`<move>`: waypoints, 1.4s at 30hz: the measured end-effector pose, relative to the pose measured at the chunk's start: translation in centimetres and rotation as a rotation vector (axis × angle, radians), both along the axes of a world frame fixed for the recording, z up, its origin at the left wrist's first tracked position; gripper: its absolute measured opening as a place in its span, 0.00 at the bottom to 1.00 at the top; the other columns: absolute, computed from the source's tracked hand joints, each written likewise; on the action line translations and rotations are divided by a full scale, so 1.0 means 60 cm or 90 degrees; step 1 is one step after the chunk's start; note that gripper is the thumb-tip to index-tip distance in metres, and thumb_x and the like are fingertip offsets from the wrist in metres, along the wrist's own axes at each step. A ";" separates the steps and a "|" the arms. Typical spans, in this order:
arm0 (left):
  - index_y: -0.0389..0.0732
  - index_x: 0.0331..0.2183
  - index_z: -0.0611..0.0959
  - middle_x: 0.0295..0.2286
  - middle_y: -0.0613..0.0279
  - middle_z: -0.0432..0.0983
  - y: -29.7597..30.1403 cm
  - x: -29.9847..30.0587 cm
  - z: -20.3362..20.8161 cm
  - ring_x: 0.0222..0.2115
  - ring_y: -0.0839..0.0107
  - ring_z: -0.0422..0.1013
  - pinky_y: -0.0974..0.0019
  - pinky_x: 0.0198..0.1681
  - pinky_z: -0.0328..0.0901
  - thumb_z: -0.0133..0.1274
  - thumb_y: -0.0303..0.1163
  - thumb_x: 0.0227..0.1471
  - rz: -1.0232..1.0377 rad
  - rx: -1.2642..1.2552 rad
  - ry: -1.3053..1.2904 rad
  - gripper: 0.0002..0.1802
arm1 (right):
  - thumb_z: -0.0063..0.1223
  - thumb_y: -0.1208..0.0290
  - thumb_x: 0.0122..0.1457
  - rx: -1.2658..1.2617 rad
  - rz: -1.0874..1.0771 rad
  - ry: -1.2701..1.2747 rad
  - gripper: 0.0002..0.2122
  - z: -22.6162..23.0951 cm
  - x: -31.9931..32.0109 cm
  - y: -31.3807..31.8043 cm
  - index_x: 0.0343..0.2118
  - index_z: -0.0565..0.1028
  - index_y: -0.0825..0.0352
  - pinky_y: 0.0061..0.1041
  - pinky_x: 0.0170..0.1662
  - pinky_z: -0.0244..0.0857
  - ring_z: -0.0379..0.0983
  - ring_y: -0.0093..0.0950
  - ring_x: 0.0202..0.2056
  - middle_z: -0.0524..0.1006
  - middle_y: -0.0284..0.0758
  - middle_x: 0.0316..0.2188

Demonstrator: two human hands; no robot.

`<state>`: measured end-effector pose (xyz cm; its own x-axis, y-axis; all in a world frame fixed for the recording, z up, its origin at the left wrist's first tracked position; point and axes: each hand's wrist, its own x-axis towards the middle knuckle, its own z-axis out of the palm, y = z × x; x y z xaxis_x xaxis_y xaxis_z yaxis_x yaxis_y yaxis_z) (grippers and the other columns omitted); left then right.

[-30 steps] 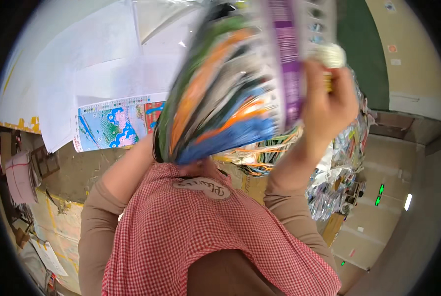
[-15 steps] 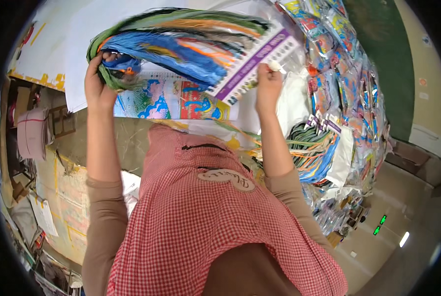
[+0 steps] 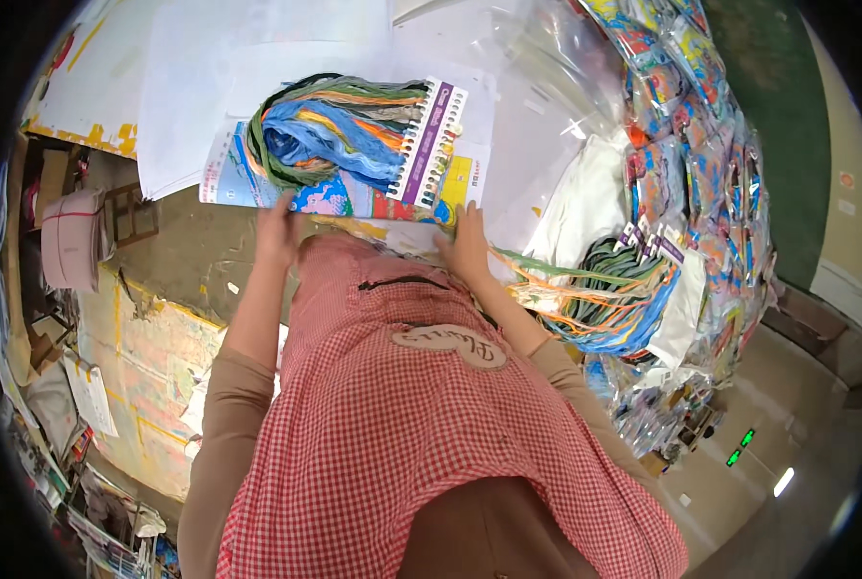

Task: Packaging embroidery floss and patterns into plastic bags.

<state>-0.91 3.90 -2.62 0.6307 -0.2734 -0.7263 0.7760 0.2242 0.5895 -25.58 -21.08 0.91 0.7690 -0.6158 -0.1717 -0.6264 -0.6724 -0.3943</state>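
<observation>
A bundle of embroidery threads (image 3: pixel 325 135), blue, green, orange and black, lies looped on a folded printed cloth (image 3: pixel 361 198). Its strands hang from a white, purple-striped punched card (image 3: pixel 427 145) at the right end of the bundle. At the cloth's near edge, left of its middle, my left hand (image 3: pixel 276 234) has its fingers closed on the border. Towards the right end of the same edge is my right hand (image 3: pixel 465 246), fingers stretched onto the cloth and thumb apart.
White paper sheets (image 3: pixel 185 106) lie under and behind the cloth. More thread bundles on cards (image 3: pixel 624 289) rest to the right, by a white bag (image 3: pixel 580 207). Clear plastic film (image 3: pixel 556 72) and a pile of packed colourful bags (image 3: pixel 701 164) stand farther right.
The thread bundle, held up by both hands before, now lies on the printed cloth. Both hands have let it go and come nearer to me, to the cloth's near edge.
</observation>
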 end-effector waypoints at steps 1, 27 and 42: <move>0.39 0.35 0.77 0.32 0.64 0.74 -0.036 -0.022 0.015 0.31 0.73 0.71 0.70 0.32 0.67 0.56 0.28 0.48 -0.088 0.023 0.017 0.09 | 0.59 0.62 0.49 0.014 0.017 0.022 0.36 -0.001 -0.007 0.006 0.57 0.56 0.73 0.44 0.58 0.51 0.49 0.55 0.59 0.54 0.58 0.58; 0.63 0.58 0.62 0.56 0.35 0.53 -0.151 -0.095 0.022 0.45 0.51 0.64 0.58 0.43 0.62 0.46 0.21 0.45 -0.645 0.643 -1.161 0.40 | 0.49 0.60 0.55 0.265 -0.001 0.338 0.17 0.087 -0.141 -0.108 0.41 0.73 0.67 0.38 0.41 0.66 0.72 0.46 0.38 0.76 0.46 0.35; 0.42 0.61 0.51 0.59 0.40 0.46 -0.125 -0.053 0.078 0.58 0.51 0.53 0.50 0.57 0.48 0.64 0.32 0.32 -0.914 0.346 -1.014 0.56 | 0.59 0.66 0.53 0.648 -0.335 -0.208 0.21 0.078 0.121 -0.219 0.47 0.71 0.73 0.28 0.42 0.67 0.72 0.28 0.40 0.76 0.38 0.42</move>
<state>-4.11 -3.58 2.04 0.2235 -0.9685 -0.1096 -0.8263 -0.2480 0.5058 -18.34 -34.20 5.58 0.5603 -0.5636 -0.6070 -0.5025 0.3513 -0.7900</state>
